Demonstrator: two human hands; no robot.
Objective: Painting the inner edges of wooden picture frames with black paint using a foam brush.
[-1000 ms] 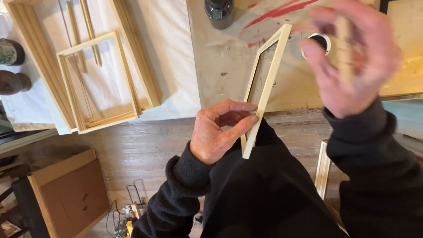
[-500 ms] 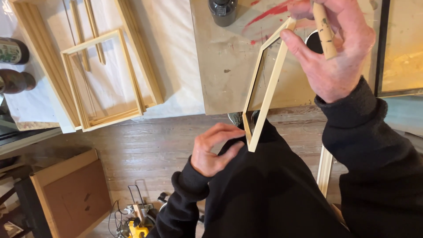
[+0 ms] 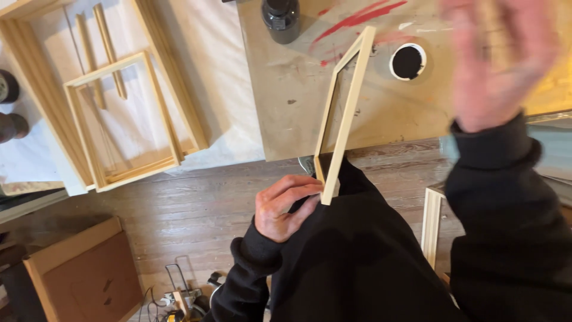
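Pinching the bare wooden frame [image 3: 341, 107] at its near corner with the left hand [image 3: 281, 209], edge-up over the tabletop's [image 3: 286, 119] front edge. Right hand [image 3: 497, 65] too blurred, can't tell its grip. No paint on it yet, looks like; black paint pot [image 3: 408, 61] waiting just beyond.

Your left hand [image 3: 285, 209] pinches the near lower corner of a small rectangular frame [image 3: 344, 113] of pale, unpainted wood strips, and the frame stands on edge so that you see it almost side-on, its long rails slanting up and away from that corner. Relative to the paint-smeared work board [image 3: 298, 113], the frame's lower end hangs just off the board's near edge above your lap, while its upper end reaches over the board, close to the red streaks. Your right hand [image 3: 497, 59] is raised over the board's right part, well apart from the frame, and it may be gripping a pale stick, though the blur hides this.
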